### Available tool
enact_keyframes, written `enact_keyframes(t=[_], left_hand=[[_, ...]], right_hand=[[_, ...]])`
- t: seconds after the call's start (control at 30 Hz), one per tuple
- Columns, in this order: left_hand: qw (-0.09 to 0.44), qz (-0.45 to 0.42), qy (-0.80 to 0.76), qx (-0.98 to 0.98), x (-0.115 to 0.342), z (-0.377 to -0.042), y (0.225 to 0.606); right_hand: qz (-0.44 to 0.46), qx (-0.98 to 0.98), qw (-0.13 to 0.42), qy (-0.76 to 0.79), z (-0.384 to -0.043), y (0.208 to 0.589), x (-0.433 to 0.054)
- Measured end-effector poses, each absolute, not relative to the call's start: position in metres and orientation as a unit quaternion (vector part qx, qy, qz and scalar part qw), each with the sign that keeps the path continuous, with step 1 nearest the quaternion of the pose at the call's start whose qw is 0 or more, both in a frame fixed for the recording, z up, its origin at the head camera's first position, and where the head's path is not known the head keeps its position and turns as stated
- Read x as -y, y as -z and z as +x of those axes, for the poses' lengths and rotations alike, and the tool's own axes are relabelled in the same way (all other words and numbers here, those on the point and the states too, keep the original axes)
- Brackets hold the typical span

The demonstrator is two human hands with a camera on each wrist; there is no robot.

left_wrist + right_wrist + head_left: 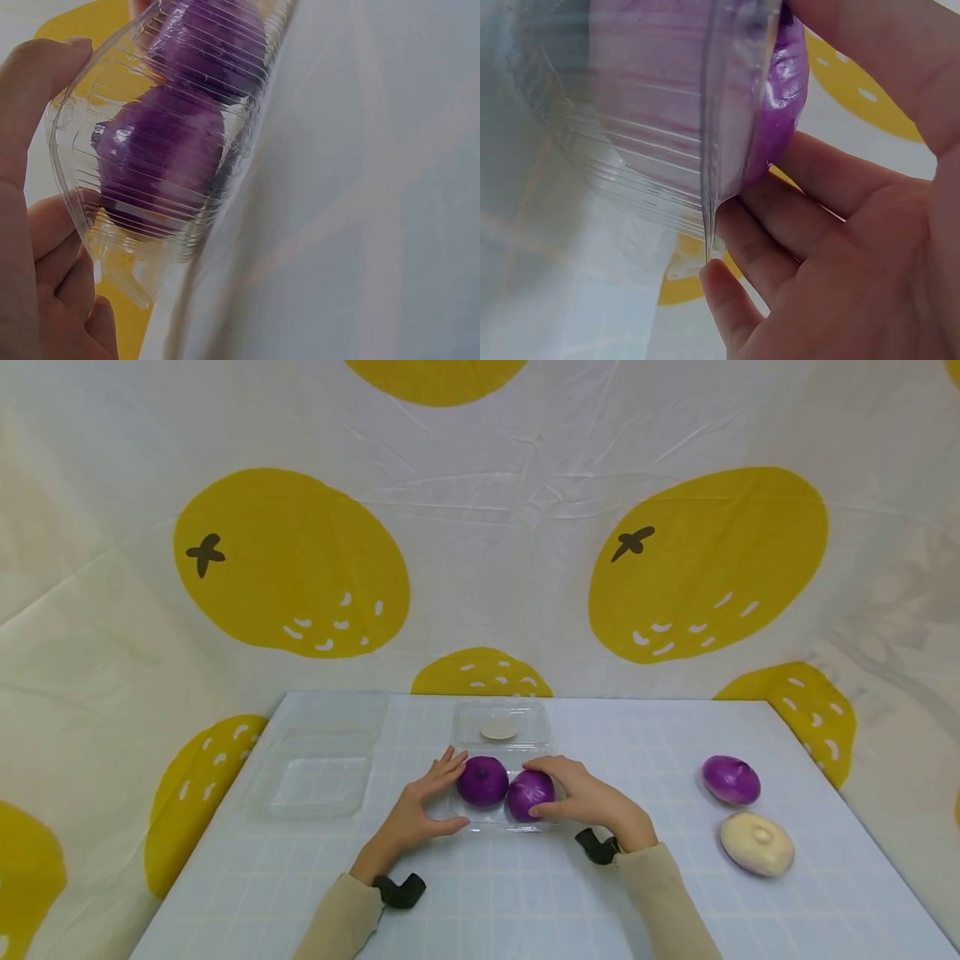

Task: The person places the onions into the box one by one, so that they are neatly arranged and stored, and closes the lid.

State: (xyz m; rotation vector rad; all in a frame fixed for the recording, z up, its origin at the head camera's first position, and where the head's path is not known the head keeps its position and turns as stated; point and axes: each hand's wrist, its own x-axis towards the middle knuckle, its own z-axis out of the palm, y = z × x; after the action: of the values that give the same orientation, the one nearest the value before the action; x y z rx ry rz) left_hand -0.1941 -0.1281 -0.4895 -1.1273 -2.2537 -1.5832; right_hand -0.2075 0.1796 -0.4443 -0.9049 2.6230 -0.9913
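Observation:
A clear plastic clamshell box (pixel 501 821) lies unfolded in the middle of the table, its lid (pixel 536 727) tipped back. Two purple onions sit side by side in its base: a left onion (pixel 482 782) and a right onion (pixel 530 795). My right hand (pixel 588 793) holds the right onion between thumb and fingers. Around the left side of the box my left hand (pixel 420 802) stands with fingers spread, fingertips at its rim. In the left wrist view both onions show through the ribbed wall (pixel 161 165); the right wrist view shows the right onion (pixel 784 97) above the rim.
Another open clear plastic box (pixel 318 785) lies on the left of the table. To the right are a purple onion (pixel 731 780) and a cream, purple-tinged onion-like vegetable (pixel 757 844). A pale oval (pixel 499 729) shows at the lid. A patterned curtain (pixel 498 568) hangs behind.

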Motion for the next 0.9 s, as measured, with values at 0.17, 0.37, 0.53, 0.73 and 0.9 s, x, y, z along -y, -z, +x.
enact_keyframes(t=[0.17,0.37,0.53,0.73,0.9], left_hand=[[0.082,-0.379,0.530,0.754,0.128,-0.195,0.489],[0.085,-0.380,0.529,0.754,0.128,-0.195,0.488],[0.086,-0.380,0.529,0.754,0.128,-0.195,0.490],[0.082,-0.378,0.532,0.753,0.129,-0.195,0.491],[0.085,-0.379,0.528,0.755,0.129,-0.194,0.491]], right_hand=[[-0.306,-0.886,0.093,0.336,-0.208,0.445,-0.179],[-0.313,-0.878,0.087,0.352,-0.212,0.446,-0.180],[-0.316,-0.856,0.070,0.403,-0.216,0.448,-0.182],[-0.280,-0.846,0.023,0.453,-0.219,0.451,-0.184],[-0.210,-0.830,-0.001,0.516,-0.224,0.454,-0.184]])
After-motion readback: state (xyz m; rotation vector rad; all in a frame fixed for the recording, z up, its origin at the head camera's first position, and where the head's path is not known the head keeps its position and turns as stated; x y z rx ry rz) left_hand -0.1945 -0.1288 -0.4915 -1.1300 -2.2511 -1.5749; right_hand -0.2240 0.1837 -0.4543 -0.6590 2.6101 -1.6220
